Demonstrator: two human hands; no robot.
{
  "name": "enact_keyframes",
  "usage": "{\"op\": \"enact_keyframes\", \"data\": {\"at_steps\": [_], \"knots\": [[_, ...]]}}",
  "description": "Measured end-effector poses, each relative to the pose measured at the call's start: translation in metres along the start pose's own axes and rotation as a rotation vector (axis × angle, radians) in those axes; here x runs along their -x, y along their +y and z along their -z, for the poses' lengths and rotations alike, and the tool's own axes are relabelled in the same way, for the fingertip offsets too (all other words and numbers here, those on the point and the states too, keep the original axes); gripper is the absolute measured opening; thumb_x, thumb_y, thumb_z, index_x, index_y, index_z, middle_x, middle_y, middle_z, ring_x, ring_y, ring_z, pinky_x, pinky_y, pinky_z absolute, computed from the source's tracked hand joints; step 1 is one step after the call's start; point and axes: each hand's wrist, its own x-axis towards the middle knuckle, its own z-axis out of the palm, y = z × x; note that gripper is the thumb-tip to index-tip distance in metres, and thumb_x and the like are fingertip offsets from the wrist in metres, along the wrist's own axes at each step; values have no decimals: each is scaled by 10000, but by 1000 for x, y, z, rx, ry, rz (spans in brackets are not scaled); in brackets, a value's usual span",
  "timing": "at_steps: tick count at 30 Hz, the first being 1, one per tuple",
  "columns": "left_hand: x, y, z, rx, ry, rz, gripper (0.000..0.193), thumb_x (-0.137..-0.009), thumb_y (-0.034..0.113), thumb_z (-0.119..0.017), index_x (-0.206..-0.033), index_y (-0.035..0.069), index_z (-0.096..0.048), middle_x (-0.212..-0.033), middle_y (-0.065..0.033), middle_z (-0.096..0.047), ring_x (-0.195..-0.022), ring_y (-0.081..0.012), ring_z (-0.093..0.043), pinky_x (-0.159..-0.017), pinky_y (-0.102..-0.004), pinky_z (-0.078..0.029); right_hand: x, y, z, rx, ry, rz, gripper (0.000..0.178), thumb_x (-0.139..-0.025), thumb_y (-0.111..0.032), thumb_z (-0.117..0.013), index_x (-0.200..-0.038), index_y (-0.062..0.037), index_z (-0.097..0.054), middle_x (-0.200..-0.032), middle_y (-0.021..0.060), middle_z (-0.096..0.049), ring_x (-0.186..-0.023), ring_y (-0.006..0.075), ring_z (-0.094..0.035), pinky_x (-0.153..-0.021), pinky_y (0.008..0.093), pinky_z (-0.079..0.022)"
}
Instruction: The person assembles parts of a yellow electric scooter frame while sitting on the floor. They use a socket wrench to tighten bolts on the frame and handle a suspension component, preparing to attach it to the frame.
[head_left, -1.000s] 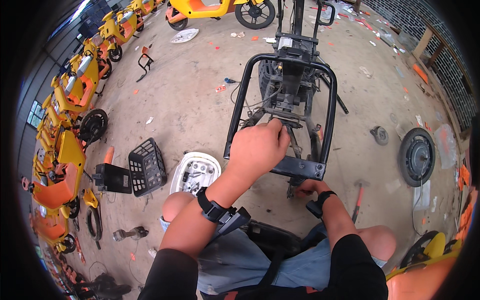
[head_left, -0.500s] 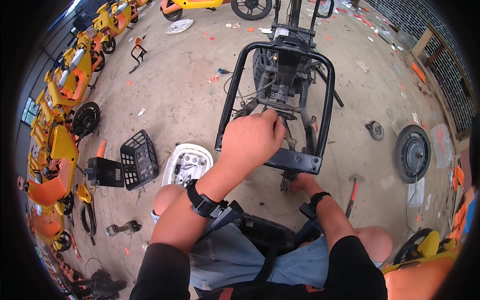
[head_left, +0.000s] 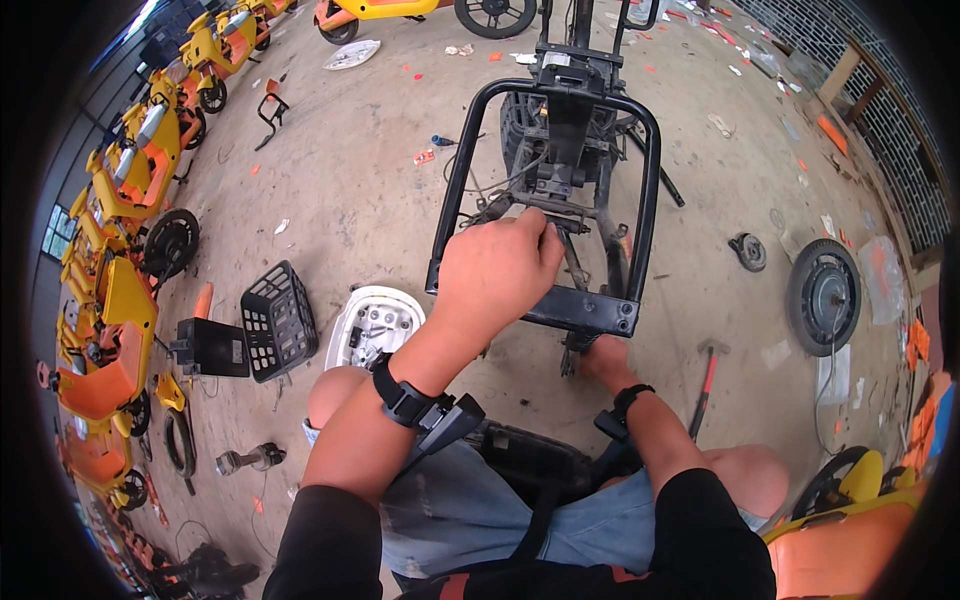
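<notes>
A stripped scooter frame (head_left: pixel 648 230) of black metal tube stands in front of me. My left hand (head_left: pixel 500 265) is closed over the inner side of its looped rear rail. The fingers curl downward out of sight, so what they grip cannot be made out. Below the rail's flat crossbar (head_left: pixel 585 309), my right hand (head_left: pixel 606 358) is at a dark metal part (head_left: pixel 572 358) that hangs under it. The fingers of that hand are mostly hidden behind the part and the bar. Both wrists wear black straps with small devices.
Left of the frame lie a white tray (head_left: pixel 338 335) of small hardware, a black basket (head_left: pixel 310 325) and a black box (head_left: pixel 212 345). On the right are a red-handled hammer (head_left: pixel 707 388), a small wheel (head_left: pixel 748 252) and a larger wheel (head_left: pixel 825 297). Yellow scooters (head_left: pixel 110 300) line the left side.
The frame and my left hand appear shifted slightly left and up in the picture. Both hands keep nearly the same places on the frame.
</notes>
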Motion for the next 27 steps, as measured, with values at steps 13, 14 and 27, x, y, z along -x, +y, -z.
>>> {"op": "enact_keyframes", "data": {"at_steps": [13,14,27], "knots": [[2,-11,4,32,-12,-23,310,-962,304,-560,-792,53,-623,-650,-176,-649,-631,-392,-651,-599,-507,-522,-17,3,-5,147,-251,118,270,-770,-202,-704,-1038,-189,-738,-988,135,-743,-932,327,-714,-797,450,-572],[2,-10,3,37,-20,-21,310,-963,305,-556,-796,53,-624,-651,-176,-650,-632,-393,-651,-601,-507,-522,-23,14,-15,29,-318,127,255,-778,-214,-717,-1031,-184,-734,-968,120,-746,-914,317,-714,-782,445,-570],[2,-11,9,49,-44,5,306,-960,308,-556,-805,58,-638,-657,-177,-656,-637,-396,-650,-620,-504,-527,-39,5,45,-348,-882,-99,306,-828,-401,-818,-868,-122,-698,-762,42,-661,-628,131,-591,-562,300,-482]]}}
